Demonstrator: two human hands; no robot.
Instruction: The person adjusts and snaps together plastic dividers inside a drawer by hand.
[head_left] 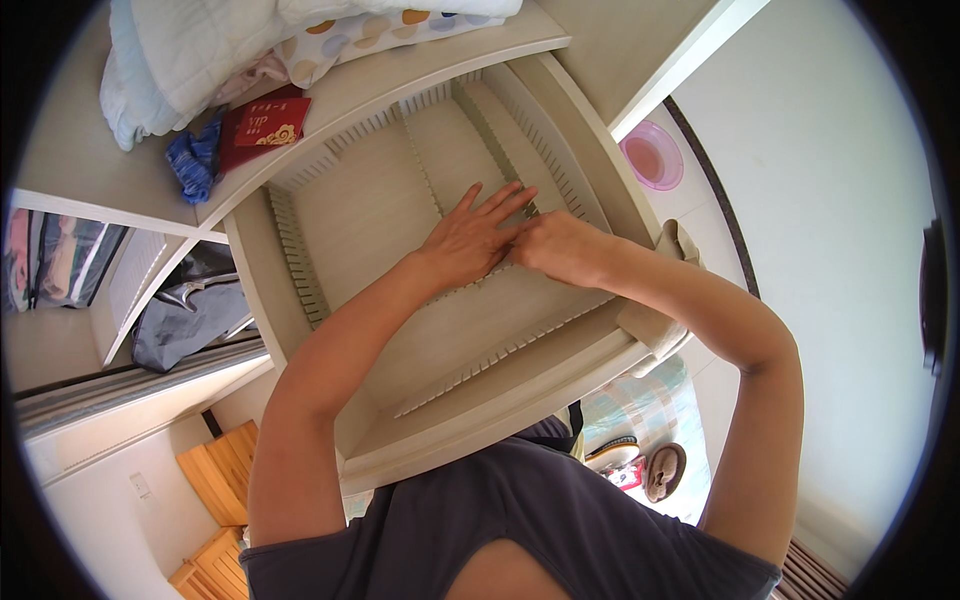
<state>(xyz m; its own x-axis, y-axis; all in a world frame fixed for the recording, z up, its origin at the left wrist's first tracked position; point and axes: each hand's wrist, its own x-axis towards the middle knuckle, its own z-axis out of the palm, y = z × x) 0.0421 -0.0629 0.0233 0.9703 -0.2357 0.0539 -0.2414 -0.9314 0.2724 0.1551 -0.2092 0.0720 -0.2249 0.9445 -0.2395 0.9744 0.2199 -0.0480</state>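
Note:
A pulled-out, pale wooden drawer (560, 370) is lined along its walls with slotted white strips (290, 240). Two long, thin notched dividers run from its back toward me, the greyish-green drawer divider (485, 130) and a paler divider (418, 150) to its left. My left hand (470, 240) reaches over the drawer with fingers stretched out, their tips by the greyish-green divider. Against it, my right hand (560, 247) is closed, its curled fingers at the near part of that divider. Their tips and the exact grip are hidden.
Above the drawer, a shelf (400, 85) holds white bedding (210, 60), red cards (270, 120) and a blue cloth (193, 160). A beige cloth (655, 325) hangs over the drawer's right front corner. On the floor are a pink basin (652, 155) and a brown slipper (663, 472).

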